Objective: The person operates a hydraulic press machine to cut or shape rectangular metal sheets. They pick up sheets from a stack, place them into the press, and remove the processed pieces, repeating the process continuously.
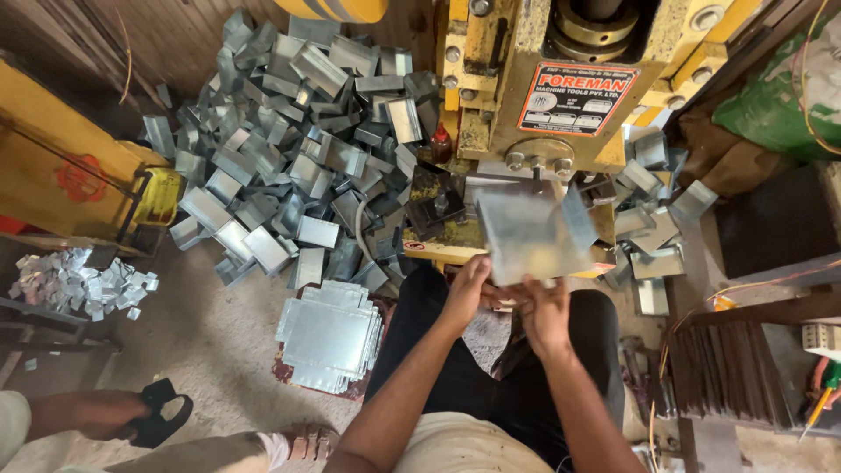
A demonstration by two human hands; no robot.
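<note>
Head view: the person sits in front of a yellow press (561, 96) and looks down at both hands. The left hand (467, 289) and the right hand (545, 311) are close together, just above the lap, and both are closed on the near edge of one metal sheet (534, 236). The sheet is held in the air, between the hands and the press bed. It is grey and shiny; its right side is bent up into a small flap. The picture is a little blurred there, so I cannot tell how the fingers lie on the edge.

On the left of the press lies a big pile of bent parts (298, 140), spread over the floor. Nearer to the person, by the left knee, there is a stack of flat blanks (328, 337). More bent parts (653, 219) lie on the right of the press. At the far left a small heap of scraps (79, 282) rests on a low shelf. At the bottom left, another person's foot in a sandal (158, 412) is seen.

I judge that the step in hand is to handle one sheet at the press. The next move calls for a firm grip with both hands and for fingers kept away from the tool.
</note>
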